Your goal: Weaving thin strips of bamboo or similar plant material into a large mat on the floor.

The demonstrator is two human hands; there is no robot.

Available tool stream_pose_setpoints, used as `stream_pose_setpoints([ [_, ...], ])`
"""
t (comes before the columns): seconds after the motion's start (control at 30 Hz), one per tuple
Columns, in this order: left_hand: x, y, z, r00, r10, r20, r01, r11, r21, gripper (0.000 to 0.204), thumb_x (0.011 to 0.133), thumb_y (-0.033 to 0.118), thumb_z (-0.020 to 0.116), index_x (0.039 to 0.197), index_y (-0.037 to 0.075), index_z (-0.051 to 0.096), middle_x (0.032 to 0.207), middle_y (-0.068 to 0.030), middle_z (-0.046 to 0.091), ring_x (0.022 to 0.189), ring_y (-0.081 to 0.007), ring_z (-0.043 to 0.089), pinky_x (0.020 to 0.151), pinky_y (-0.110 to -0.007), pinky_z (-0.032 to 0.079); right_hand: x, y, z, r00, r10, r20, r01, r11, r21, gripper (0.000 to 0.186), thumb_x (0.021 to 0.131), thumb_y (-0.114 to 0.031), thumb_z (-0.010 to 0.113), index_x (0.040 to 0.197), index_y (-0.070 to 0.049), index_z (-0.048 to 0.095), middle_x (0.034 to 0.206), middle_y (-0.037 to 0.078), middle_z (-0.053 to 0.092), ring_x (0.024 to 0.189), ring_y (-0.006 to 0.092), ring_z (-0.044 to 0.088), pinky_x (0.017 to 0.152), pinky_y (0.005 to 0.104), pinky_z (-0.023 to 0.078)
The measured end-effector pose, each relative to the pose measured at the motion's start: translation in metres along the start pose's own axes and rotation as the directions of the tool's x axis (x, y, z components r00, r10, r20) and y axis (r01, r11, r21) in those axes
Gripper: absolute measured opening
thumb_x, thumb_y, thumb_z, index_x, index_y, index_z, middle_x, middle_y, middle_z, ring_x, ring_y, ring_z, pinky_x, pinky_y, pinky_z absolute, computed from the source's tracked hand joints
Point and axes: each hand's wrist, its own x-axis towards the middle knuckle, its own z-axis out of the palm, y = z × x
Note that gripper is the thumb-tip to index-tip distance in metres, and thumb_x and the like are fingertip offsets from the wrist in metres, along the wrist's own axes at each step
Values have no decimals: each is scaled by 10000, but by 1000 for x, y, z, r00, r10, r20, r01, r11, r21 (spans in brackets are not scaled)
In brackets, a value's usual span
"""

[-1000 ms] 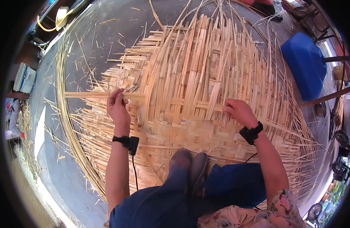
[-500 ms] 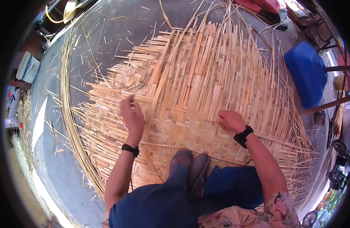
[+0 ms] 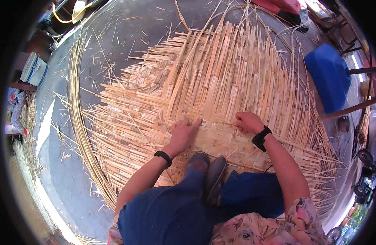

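Observation:
A half-woven mat of split bamboo strips [image 3: 214, 136] spreads under me, tightly plaited near my shoes and with long loose strips fanning out at the far side. My left hand [image 3: 184, 134] lies on the weave left of the middle, palm down, its fingers apart and the forefinger reaching toward the plaited strips. To the right, my right hand [image 3: 248, 122] is closed low over the mat, fingers curled in. A thin dark line shows beside its fingertips, too small to name, and whatever the fingers hold is hidden.
My shoes [image 3: 215, 173] stand on the mat's near part. A long bundle of thin strips [image 3: 76, 94] curves along the left on the grey floor [image 3: 59, 151], among scattered slivers. A white bucket [image 3: 34, 70] stands far left; a blue plastic container [image 3: 329, 77] is at the right.
My left hand has come down from above the strips at the left, moving right and nearer onto the plaited part. My right hand has stayed almost in place, closed.

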Motion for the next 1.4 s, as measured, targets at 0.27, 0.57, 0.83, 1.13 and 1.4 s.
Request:
stream_pose_setpoints([
  [0.27, 6, 21, 21, 958, 234, -166, -225, 972, 73, 689, 888, 371, 615, 1465, 66, 395, 1497, -206, 389, 1433, -341, 315, 1170, -501, 224, -8, 20, 27, 986, -114, -125, 92, 981, -172, 230, 875, -288, 616, 835, -65, 578, 654, 67, 654, 662, 256, 669, 636, 389, 494],
  [0.57, 15, 17, 32, 983, 153, -97, -148, 987, 56, 986, 876, 617, 556, 1510, -66, 234, 1595, -254, 201, 1506, -384, 133, 1211, -518, 112, -60, -31, -21, 994, 76, -84, -98, 945, -312, 408, 911, -444, 612, 792, -56, 660, 652, 42, 681, 630, 207, 677, 627, 386, 513],
  [0.83, 40, 46, 39, 987, 151, 54, -159, 962, 220, 976, 892, 596, 560, 1523, -60, 210, 1603, -257, 189, 1510, -380, 121, 1212, -519, 93, -136, 58, -28, 954, 196, -229, -219, 972, -83, 578, 924, -589, 520, 754, -74, 719, 629, 35, 681, 620, 182, 692, 630, 358, 517],
  [1.13, 20, 40, 33, 984, 143, 109, -170, 935, 311, 970, 926, 575, 520, 1537, -70, 133, 1609, -273, 142, 1509, -400, 104, 1205, -522, 112, -330, 75, -94, 994, 109, 27, -112, 959, 261, 388, 946, -380, 609, 912, -4, 700, 797, 73, 728, 713, 144, 697, 667, 297, 534],
  [1.4, 24, 31, 32, 975, 176, 133, -217, 878, 427, 963, 964, 652, 368, 1537, -76, 105, 1613, -277, 111, 1505, -417, 92, 1206, -510, 87, -441, 245, -123, 921, 344, -181, -312, 932, 187, 249, 887, -273, 654, 874, -28, 692, 772, 44, 716, 741, 148, 678, 682, 325, 496],
])
